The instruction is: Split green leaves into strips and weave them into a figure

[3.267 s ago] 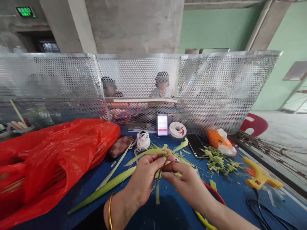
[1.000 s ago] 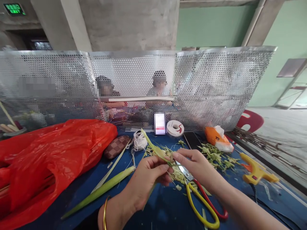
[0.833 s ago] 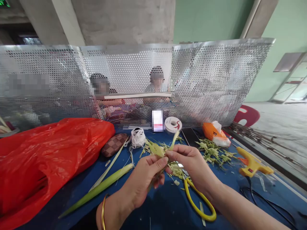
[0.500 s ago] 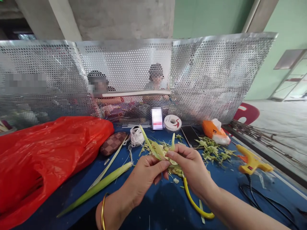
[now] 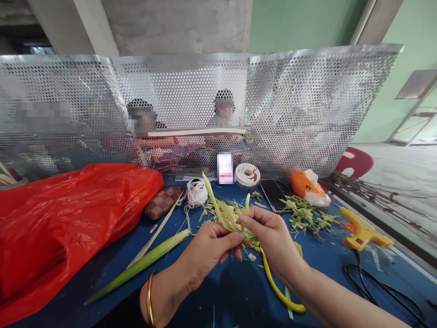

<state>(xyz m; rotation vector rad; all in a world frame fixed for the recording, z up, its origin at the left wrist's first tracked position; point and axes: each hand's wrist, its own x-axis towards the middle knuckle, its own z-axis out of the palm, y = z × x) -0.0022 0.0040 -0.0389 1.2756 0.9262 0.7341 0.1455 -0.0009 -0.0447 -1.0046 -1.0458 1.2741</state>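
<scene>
Between my hands, above the blue table, are pale green leaf strips (image 5: 215,200). My left hand (image 5: 215,243) pinches their lower ends between thumb and fingers. Close against it, my right hand (image 5: 264,232) also grips the strips, and one short curled tip (image 5: 247,202) sticks up beside its fingers. My fingers hide where the strips meet. Leaf scraps lie behind and below the hands. Under my right wrist is a yellow curved handle (image 5: 276,289), partly covered. A long pointed green leaf bundle (image 5: 139,266) lies left of my left hand.
A red plastic bag (image 5: 85,214) covers the left side, near a checkered pouch (image 5: 164,202) and white string (image 5: 197,193). At the back stand a lit phone (image 5: 225,167) and a spool (image 5: 247,175) before a perforated metal screen (image 5: 184,91). A yellow glue gun (image 5: 363,230) lies right.
The view has shifted slightly, moving everything a little to the right. Both hands keep their hold on the leaf strips, whose tips have moved slightly.
</scene>
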